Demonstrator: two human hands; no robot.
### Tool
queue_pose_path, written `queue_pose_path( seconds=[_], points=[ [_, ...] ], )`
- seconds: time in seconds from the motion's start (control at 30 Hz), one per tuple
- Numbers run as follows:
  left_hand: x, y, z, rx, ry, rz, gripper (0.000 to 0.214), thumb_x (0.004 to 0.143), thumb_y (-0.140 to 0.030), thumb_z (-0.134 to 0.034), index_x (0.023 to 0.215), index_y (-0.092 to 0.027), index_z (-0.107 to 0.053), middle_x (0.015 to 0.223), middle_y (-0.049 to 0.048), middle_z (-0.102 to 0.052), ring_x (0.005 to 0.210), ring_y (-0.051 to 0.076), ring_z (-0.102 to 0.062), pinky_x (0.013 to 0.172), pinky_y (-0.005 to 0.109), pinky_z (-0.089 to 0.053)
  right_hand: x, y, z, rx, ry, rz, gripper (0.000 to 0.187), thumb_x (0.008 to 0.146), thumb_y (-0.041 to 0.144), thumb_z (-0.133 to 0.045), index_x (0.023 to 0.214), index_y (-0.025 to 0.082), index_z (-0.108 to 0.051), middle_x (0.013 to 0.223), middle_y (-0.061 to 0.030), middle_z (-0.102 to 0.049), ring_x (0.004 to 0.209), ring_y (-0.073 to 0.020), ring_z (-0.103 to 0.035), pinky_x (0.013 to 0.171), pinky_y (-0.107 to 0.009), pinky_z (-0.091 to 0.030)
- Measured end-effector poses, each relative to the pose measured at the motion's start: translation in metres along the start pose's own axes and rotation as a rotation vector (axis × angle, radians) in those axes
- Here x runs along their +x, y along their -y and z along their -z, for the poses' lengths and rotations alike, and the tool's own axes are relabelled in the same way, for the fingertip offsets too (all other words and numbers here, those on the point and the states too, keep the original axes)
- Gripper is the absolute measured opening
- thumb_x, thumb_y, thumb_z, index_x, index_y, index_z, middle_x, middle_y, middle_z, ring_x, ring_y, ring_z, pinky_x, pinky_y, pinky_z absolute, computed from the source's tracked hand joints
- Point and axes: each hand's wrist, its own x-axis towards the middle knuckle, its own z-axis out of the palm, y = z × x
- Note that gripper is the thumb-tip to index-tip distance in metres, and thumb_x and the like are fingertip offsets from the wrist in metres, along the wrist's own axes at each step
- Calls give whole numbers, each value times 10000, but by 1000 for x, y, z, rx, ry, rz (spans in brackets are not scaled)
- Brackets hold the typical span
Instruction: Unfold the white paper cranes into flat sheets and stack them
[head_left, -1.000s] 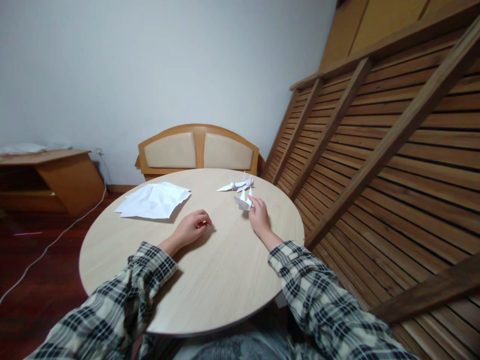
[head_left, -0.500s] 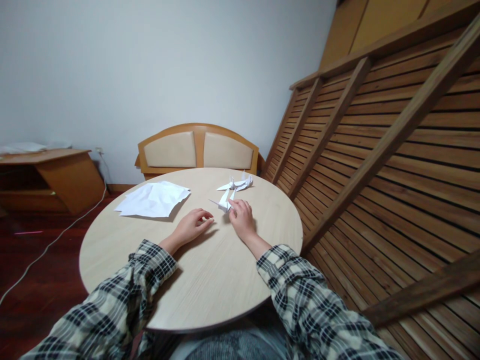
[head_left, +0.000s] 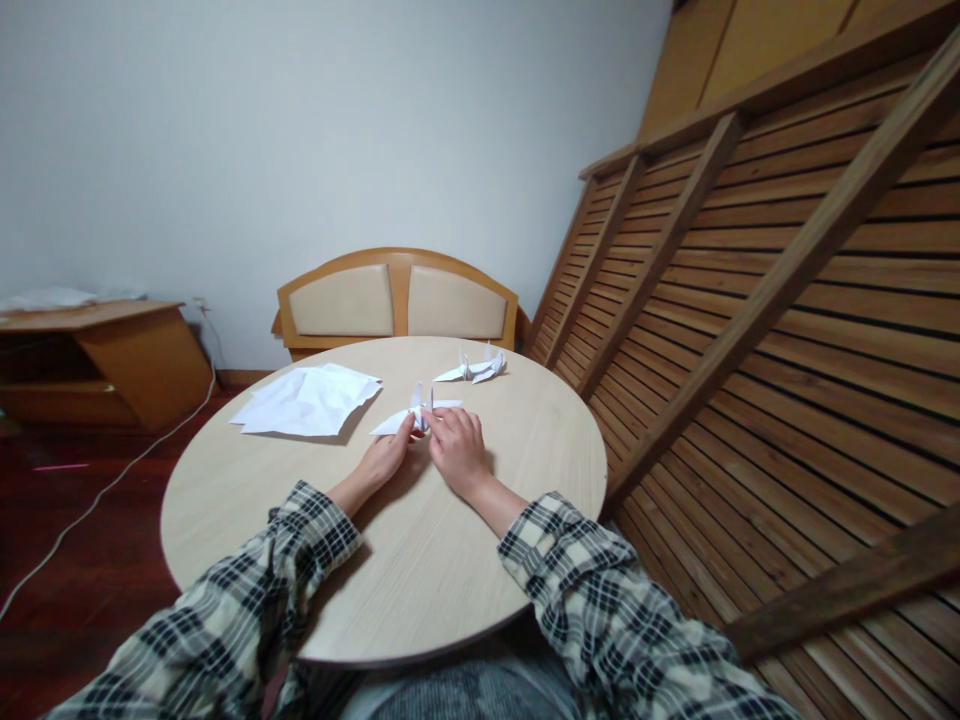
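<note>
While both hands meet just right of the middle of the table (head_left: 420,570), nearer its far edge than its near one, a folded white paper crane (head_left: 418,414) sits between them with its two slim points upright. Its wings spread to either side, one toward the left edge, the other toward the right. The left hand (head_left: 385,453) has its fingers drawn narrow and holds the crane from its near left side, the thumb lying against the paper. The right hand (head_left: 459,446) grips it from the near right, index finger on the folded body; its thumb is hidden, so how firmly it presses I cannot tell.

Toward the far right edge stand two more paper cranes (head_left: 480,369), close together, their parts overlapping in view. Near the far left edge lies a loose, overlapping pile of white sheets (head_left: 309,399), well apart from those two cranes. Both forearms, in checked sleeves (head_left: 255,580), reach in over the near edge. Beyond the far edge rises a headboard (head_left: 400,300) with two cream panels, and along the right side leans a slatted wooden frame (head_left: 720,350).
</note>
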Motion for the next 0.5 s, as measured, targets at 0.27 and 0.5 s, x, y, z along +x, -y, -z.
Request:
queue_pose_path(
  seconds=[0.27,0.5],
  points=[
    [8,7,13,-78,-119,51,580,815,-661,-387,773,-146,-650,822,130,-727,774,256,-668,754,371,-530,-2,2,6,94,10,108,230,805,69,-548,949,223,-639,1228,-58,-592,1120,-244,-485,957,-403,-353],
    [12,11,19,-61,-175,50,467,793,-545,-456,731,-137,-676,747,114,-721,691,229,-652,690,343,-520,1,-8,2,84,-118,-111,183,834,139,-519,993,195,-589,979,-77,-609,967,-238,-523,887,-379,-389]
  ],
)
